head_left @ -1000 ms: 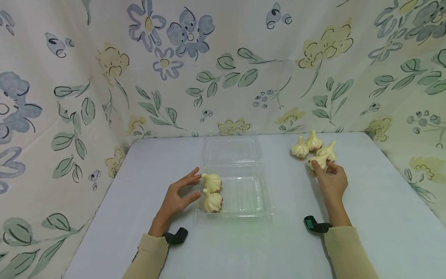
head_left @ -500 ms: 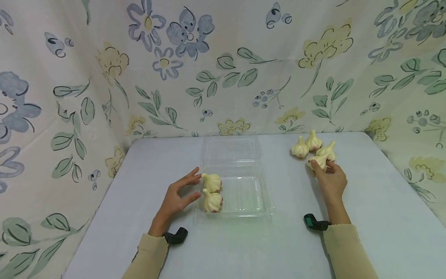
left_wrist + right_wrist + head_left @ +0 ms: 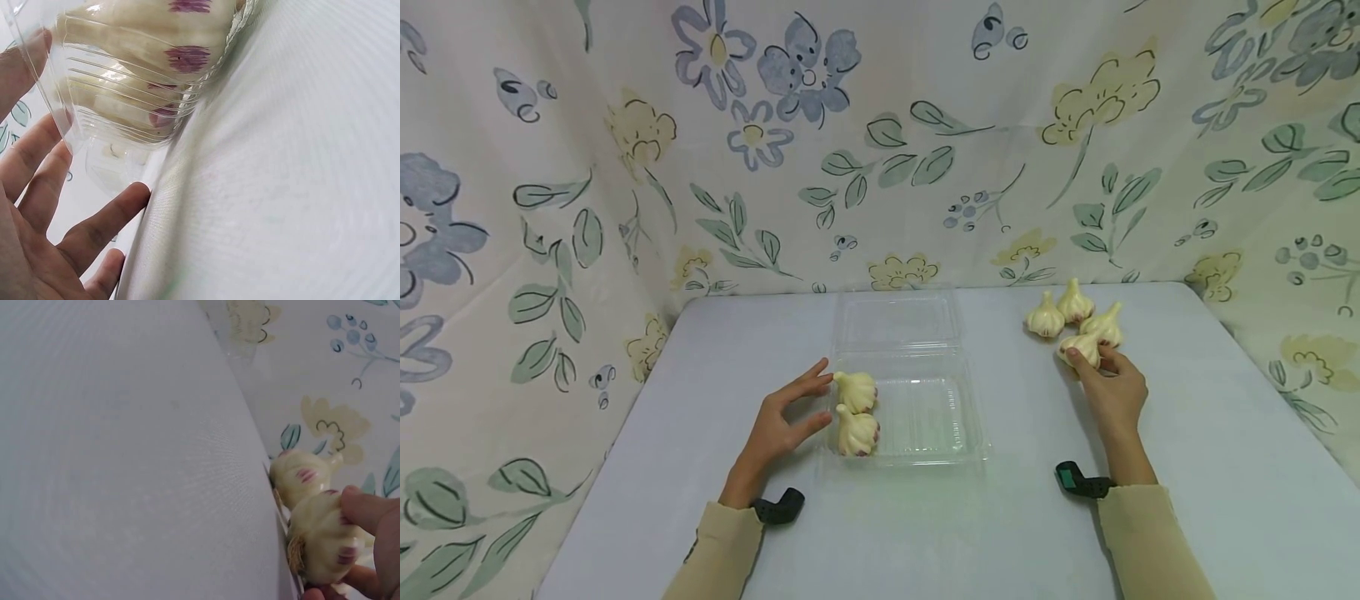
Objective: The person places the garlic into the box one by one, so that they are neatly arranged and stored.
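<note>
At the table's back right, my right hand [image 3: 1114, 392] pinches a garlic bulb [image 3: 325, 536] between thumb and fingers. Close behind it stand three more bulbs, among them a left one [image 3: 1044, 317] and a back one [image 3: 1075, 302]. My left hand [image 3: 785, 425] touches the left side of a clear plastic container [image 3: 925, 460] with spread, nearly straight fingers. Inside that container, along its left wall, lie two garlic bulbs, a rear one [image 3: 857, 392] and a front one [image 3: 857, 432]. Purple patches on them show through the ribbed wall in the left wrist view.
The container's hinged lid [image 3: 897, 321] lies open toward the back of the white table [image 3: 1015, 533]. A floral curtain [image 3: 880, 167] hangs behind the table and along both sides. Each wrist wears a black camera, such as the right one [image 3: 1081, 482].
The right hand's garlic bulb has shifted very slightly left. The left hand, the container and the other bulbs have stayed in place.
</note>
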`<act>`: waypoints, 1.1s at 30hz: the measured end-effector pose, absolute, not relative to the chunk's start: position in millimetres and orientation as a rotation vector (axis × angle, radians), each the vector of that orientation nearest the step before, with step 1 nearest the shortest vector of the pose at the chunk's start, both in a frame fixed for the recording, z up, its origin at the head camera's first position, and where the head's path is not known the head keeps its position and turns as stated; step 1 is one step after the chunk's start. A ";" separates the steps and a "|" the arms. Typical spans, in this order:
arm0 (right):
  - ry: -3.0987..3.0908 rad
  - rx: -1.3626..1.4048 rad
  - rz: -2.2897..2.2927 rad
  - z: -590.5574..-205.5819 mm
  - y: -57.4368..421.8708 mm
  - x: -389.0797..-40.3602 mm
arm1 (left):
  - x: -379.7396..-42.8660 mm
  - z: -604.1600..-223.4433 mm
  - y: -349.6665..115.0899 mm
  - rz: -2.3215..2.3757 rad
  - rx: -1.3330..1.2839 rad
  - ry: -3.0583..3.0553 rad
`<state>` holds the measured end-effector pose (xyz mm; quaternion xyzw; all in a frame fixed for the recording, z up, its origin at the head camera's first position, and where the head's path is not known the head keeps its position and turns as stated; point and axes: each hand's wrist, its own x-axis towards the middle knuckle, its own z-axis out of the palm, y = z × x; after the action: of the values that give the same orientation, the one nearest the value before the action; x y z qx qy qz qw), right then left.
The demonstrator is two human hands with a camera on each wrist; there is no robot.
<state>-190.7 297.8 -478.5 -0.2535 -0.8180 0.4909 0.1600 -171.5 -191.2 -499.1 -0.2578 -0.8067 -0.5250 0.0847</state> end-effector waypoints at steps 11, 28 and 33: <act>-2.341 -0.701 1.425 -477.4 298.1 -190.9 | -172.7 -498.8 -191.6 -1.547 -0.764 -2.419; -2.275 -0.741 1.517 -475.0 299.3 -189.9 | -172.9 -498.0 -191.2 -1.561 -0.805 -2.358; -2.231 -0.759 1.583 -472.8 298.6 -188.1 | -171.7 -499.1 -191.0 -1.572 -0.782 -2.378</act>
<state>-188.1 298.6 -472.8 -0.2645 -0.7768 0.5513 0.1507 -171.7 -191.0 -499.1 -0.2633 -0.8011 -0.5295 0.0929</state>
